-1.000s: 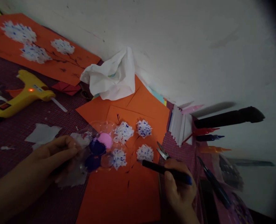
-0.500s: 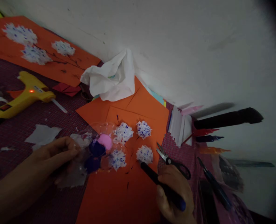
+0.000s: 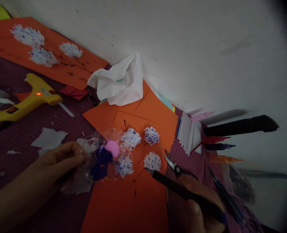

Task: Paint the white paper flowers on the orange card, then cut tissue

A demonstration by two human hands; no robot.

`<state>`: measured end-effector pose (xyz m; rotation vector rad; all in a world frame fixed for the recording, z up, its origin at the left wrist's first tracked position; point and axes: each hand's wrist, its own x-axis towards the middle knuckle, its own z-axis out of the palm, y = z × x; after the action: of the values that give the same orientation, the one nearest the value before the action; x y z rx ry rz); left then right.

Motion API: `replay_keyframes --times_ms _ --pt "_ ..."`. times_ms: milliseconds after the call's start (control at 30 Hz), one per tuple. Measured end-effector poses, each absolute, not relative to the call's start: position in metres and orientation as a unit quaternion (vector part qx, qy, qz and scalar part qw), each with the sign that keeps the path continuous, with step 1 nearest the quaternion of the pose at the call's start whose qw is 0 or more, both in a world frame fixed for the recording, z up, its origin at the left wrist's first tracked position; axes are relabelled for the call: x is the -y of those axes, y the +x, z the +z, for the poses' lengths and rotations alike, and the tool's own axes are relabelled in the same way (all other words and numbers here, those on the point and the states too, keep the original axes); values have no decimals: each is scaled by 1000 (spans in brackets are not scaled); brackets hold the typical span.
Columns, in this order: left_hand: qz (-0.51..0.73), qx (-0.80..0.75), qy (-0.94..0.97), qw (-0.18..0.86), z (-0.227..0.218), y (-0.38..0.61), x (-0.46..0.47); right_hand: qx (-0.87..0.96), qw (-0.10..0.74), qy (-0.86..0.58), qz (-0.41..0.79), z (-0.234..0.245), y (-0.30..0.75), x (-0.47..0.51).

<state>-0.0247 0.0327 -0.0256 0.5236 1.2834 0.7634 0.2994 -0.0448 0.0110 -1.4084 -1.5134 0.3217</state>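
My left hand [image 3: 66, 158] is closed in a pinch on the edge of a clear plastic paint palette [image 3: 113, 171]. Pink paint [image 3: 112, 148] and dark purple paint [image 3: 104, 156] fill some of its wells. Black-handled and slim, a paintbrush [image 3: 172, 186] is gripped in my right hand [image 3: 199, 200]. Its dark tip meets the orange paper [image 3: 124, 207] at the lower edge of a white paper flower [image 3: 152, 160] speckled with purple. Another speckled flower [image 3: 151, 135] sits just above, and thin dark strokes run between the flowers. The palette partly covers the flowers on the left.
Scissors [image 3: 175, 166] lie beside my right hand. At left are a yellow glue gun [image 3: 32, 97] with a red light and white paper scraps [image 3: 48, 139]. Crumpled white tissue [image 3: 120, 84] and another orange flower sheet [image 3: 3, 38] lie near the wall. Paint tubes [image 3: 219, 146] stand at right.
My right hand has moved right and down, and the brush now lies flatter, with more of its handle showing. The view has shifted slightly; the left hand still holds the palette.
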Motion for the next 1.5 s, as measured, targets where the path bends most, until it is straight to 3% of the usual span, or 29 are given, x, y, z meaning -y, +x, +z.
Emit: replay_keyframes --times_ms 333,633,867,1500 --pt "341 -583 234 699 -27 -22 -34 482 583 -610 237 16 301 21" --pt "363 -596 228 679 -22 -27 -34 466 555 -611 318 -5 307 25" --pt "344 -620 255 657 -5 -21 -41 546 510 -592 302 -4 304 26" --pt "468 -482 448 590 -13 -15 -20 475 634 -488 367 39 270 61"
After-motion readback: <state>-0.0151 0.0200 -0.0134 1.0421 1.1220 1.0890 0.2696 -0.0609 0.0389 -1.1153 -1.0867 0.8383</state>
